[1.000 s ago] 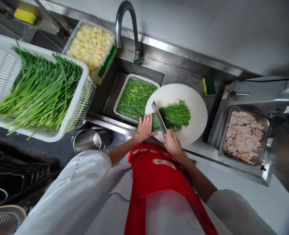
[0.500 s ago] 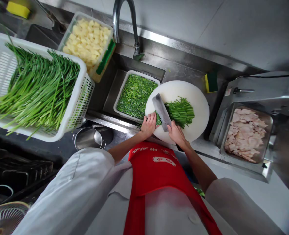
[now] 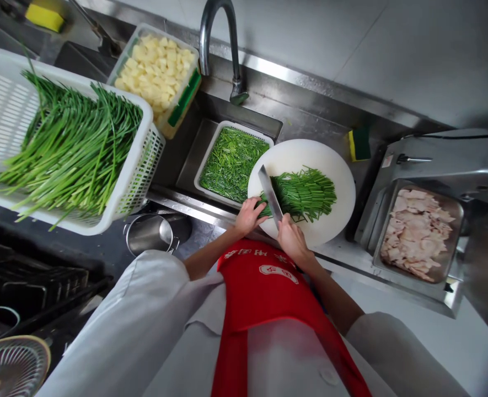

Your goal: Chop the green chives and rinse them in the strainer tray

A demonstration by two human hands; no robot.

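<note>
On a round white cutting board (image 3: 338,171) lies a heap of green chives (image 3: 310,193), cut into short lengths. My right hand (image 3: 292,240) grips the handle of a cleaver (image 3: 271,193), whose blade stands with its edge down against the left side of the chives. Just left of the blade, my left hand (image 3: 249,217) presses its fingertips on the end of the bunch, close to the steel. Part of the bunch is hidden under those fingers. A white basket (image 3: 198,175) of cut chives sits in the sink, touching or very near the board's left edge.
A large white basket (image 3: 103,223) of long chives is at left. Behind it stands a tub of potato pieces (image 3: 161,69). The tap (image 3: 236,60) arches over the sink. At right, a metal tray (image 3: 446,270) holds pale sliced meat. A steel pot (image 3: 146,234) stands below.
The cleaver blade has turned more upright and shifted slightly; more of the cut chives show to its right. My left fingers have spread slightly. The whole view has shifted a little.
</note>
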